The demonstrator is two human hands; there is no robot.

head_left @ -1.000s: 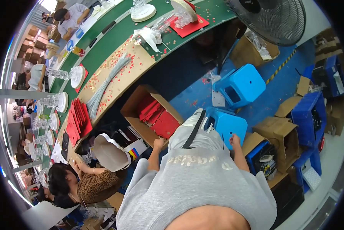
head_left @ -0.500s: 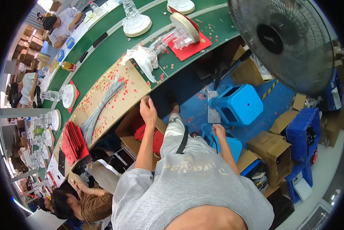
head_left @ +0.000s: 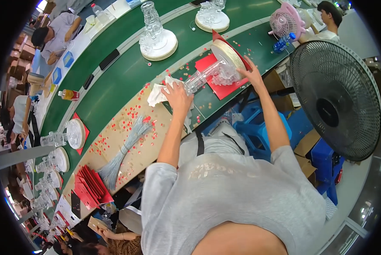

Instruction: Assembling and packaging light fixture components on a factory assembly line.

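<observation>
A clear, bottle-shaped ornament lies on its side on the green bench, its round cream-edged base toward the right. A red card is under it, and another red sheet stands behind the base. My left hand closes over a crumpled white cloth at the ornament's narrow end; part of that end is hidden by the fingers. At the base's right rim my right hand has thumb and fingers spread; whether it presses on the rim is hard to see.
Red dots litter a tan board holding a bundle of grey ties and red folders. More ornaments stand along the bench. A large black fan and a blue stool are at right. Co-workers sit at left and far right.
Both my hands have risen from beside my body to the ornament, the left onto the cloth and the right to the base. The view has shifted, bringing a pink fan and a blue-capped bottle into sight.
</observation>
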